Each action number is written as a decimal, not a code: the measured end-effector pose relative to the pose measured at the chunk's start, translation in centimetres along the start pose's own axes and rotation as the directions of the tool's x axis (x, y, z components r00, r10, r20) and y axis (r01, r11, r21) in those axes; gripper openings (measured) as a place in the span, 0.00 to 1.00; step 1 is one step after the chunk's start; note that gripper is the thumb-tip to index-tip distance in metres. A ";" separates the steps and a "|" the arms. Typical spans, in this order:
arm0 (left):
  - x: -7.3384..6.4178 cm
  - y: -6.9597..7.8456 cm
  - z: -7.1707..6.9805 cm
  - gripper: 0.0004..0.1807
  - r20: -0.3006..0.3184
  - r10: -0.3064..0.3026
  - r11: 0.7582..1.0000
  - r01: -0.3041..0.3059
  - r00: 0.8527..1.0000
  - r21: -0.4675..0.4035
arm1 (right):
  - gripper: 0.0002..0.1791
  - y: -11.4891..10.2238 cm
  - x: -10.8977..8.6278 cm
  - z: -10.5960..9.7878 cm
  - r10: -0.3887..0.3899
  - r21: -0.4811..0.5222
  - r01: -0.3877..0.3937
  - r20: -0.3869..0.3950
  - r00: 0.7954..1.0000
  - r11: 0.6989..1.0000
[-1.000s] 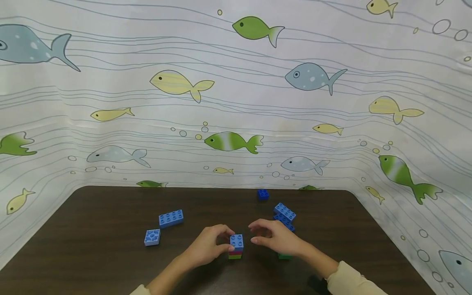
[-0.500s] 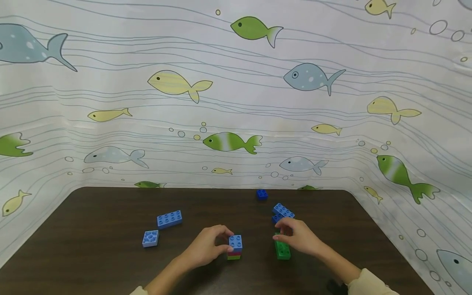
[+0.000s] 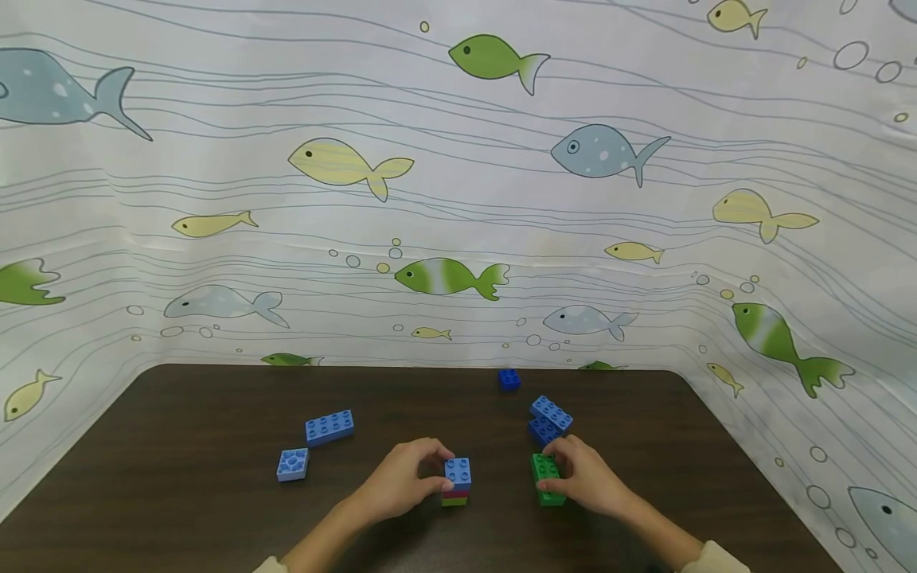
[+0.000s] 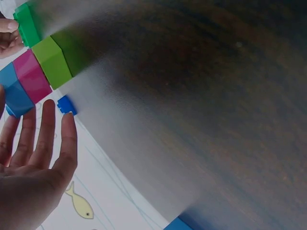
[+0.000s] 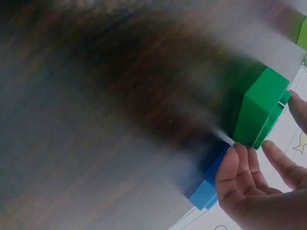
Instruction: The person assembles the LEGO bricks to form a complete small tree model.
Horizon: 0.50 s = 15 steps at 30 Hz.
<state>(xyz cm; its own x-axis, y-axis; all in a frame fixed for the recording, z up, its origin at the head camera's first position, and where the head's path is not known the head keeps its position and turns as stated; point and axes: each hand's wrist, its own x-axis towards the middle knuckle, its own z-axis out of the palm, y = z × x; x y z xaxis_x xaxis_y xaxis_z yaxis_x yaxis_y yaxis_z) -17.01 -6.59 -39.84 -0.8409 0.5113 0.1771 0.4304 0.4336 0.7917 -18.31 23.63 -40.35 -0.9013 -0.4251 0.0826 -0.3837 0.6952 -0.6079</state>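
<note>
On the table, a small stack has a light blue brick (image 3: 458,469) on top, a magenta brick (image 4: 31,76) in the middle and a lime green brick (image 4: 53,62) at the bottom. My left hand (image 3: 403,480) holds the blue brick at its left side, thumb in front and fingertips behind. A long green brick (image 3: 548,480) lies studs up to the right of the stack. My right hand (image 3: 589,477) has its thumb and fingertips at the green brick, over its studs and far end; the exact finger contact is partly hidden.
Behind the right hand, a lighter blue long brick (image 3: 552,413) leans across a darker blue brick (image 3: 544,431). A small dark blue brick (image 3: 509,380) sits at the back. To the left lie a long blue brick (image 3: 329,427) and an upturned square blue brick (image 3: 293,465).
My right hand has moved right, away from the stack, and down onto the green brick. The left hand has stayed at the stack.
</note>
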 end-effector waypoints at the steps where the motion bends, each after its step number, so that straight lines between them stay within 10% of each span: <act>1: 0.0 0.0 0.0 0.12 0.002 0.000 1.000 0.000 1.000 -0.002 | 0.23 0.0 0.0 0.0 -0.002 0.007 0.002 0.005 1.000 1.000; 15: 0.0 0.1 0.0 0.12 0.003 -0.009 1.000 0.009 1.000 0.004 | 0.26 0.1 0.4 0.3 -0.001 0.058 -0.005 0.090 0.996 0.998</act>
<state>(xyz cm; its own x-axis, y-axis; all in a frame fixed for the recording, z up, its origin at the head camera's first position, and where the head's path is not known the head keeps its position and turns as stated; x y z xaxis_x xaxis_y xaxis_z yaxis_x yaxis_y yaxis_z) -16.97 -6.59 -39.77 -0.8436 0.5099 0.1684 0.4245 0.4412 0.7907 -18.60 23.36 -40.61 -0.8793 -0.4761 0.0117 -0.3671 0.6620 -0.6534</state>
